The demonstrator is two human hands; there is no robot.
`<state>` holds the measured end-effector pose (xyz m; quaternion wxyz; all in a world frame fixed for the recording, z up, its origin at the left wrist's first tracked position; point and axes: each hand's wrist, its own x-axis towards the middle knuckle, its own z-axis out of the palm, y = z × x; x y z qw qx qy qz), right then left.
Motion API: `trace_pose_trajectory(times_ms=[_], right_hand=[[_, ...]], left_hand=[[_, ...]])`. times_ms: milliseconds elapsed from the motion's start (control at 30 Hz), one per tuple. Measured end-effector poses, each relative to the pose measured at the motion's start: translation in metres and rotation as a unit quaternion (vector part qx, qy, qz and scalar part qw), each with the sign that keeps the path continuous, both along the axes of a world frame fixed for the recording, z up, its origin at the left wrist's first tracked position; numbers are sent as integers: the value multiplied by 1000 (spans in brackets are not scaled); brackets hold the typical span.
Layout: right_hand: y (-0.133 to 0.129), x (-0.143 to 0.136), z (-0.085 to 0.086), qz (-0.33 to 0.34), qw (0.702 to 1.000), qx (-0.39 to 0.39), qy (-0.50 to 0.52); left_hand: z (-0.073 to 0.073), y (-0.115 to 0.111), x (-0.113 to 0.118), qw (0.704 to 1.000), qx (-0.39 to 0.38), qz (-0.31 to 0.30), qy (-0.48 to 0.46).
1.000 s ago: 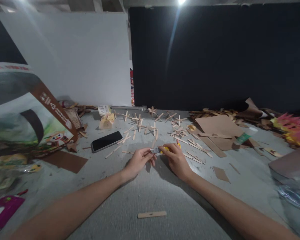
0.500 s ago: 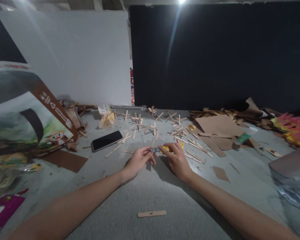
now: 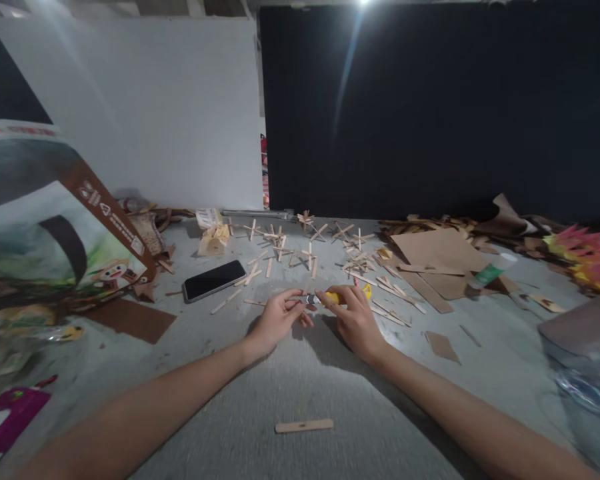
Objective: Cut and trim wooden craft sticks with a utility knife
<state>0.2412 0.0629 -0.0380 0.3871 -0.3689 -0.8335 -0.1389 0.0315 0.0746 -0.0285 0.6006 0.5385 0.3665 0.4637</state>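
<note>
My right hand is wrapped around a yellow utility knife, its metal end pointing left. Facing it, my left hand is closed in a pinch close to the knife's tip. Whatever lies between the left fingers is too small and blurred to name. One flat wooden craft stick with a dark mark rests on the table nearer to me, between my forearms. Beyond the hands, several crossed craft sticks are spread about, some joined into star shapes.
A phone lies left of the hands, and a large printed bag stands at far left. Cardboard sheets and a glue stick are on the right. White and black panels close off the back.
The knife's tip has shifted slightly right, away from the left fingertips. Both hands otherwise keep nearly the same place and hold.
</note>
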Motion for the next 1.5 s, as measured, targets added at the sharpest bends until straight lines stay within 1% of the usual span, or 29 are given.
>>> trace_pose_trajectory(times_ms=[400, 567, 667, 800, 967, 1200, 1367, 1500], right_hand=[[0, 0, -3, 0, 1000, -25, -12], [-1, -1, -1, 7, 999, -37, -3], [-1, -1, 0, 12, 998, -58, 19], [-1, -2, 3, 22, 996, -70, 48], [0, -4, 4, 17, 995, -67, 66], [-1, -4, 3, 24, 993, -100, 57], [-1, 0, 3, 37, 996, -79, 16], [4, 3, 1, 45, 997, -60, 24]], left_hand=[[6, -3, 1, 1000, -5, 6, 10], [5, -3, 1, 1000, -2, 7, 19], [3, -2, 1, 1000, -9, 0, 24], [3, -2, 1, 1000, -15, -4, 19], [5, -3, 1, 1000, -14, -2, 10], [8, -4, 0, 1000, -26, -9, -14], [11, -4, -1, 999, -30, 3, -42], [7, -2, -1, 998, -19, 6, -53]])
